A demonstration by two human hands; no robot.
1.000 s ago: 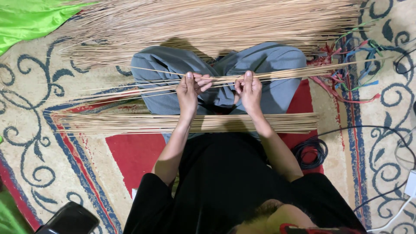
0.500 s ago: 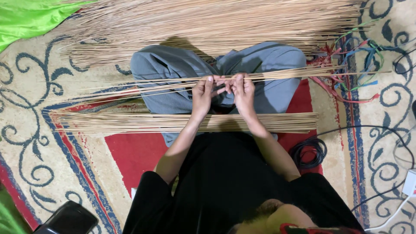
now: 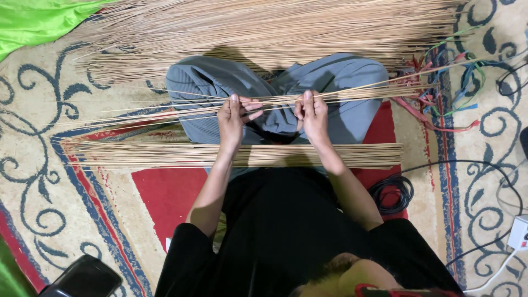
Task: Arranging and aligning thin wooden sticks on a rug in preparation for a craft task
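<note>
While the person sits cross-legged on a patterned rug (image 3: 49,181), both hands work a thin bunch of long sticks (image 3: 352,93) that runs across the lap from left to right. The left hand (image 3: 233,116) is closed around this bunch, with the index finger stretched straight along it and the other fingers curled underneath, the fingertips poking out toward the middle. The right hand (image 3: 312,114) is pinching the same bunch, its fingers pressed together on top and the thumb tucked below. The two hands are near each other but apart, with a short run of sticks showing between them. Beyond the left hand the sticks fan out loosely over the rug; beyond the right hand they stay tighter and reach toward the rug's border.

A second bundle of sticks (image 3: 137,155) lies flat across the person's lap, closer to the body, passing under both forearms. A large heap of sticks (image 3: 264,27) is spread over the floor past the knees, which are covered by grey trousers (image 3: 220,82). A green cloth (image 3: 38,22) lies at the far left corner, touching the edge of the heap. Coloured strips (image 3: 445,93), red, green and blue, lie tangled by the right end of the heap. A coil of black cable (image 3: 391,193) sits beside the right hip, and a white plug block (image 3: 518,233) lies at the right edge. A dark phone-like object (image 3: 82,279) rests by the left elbow.
</note>
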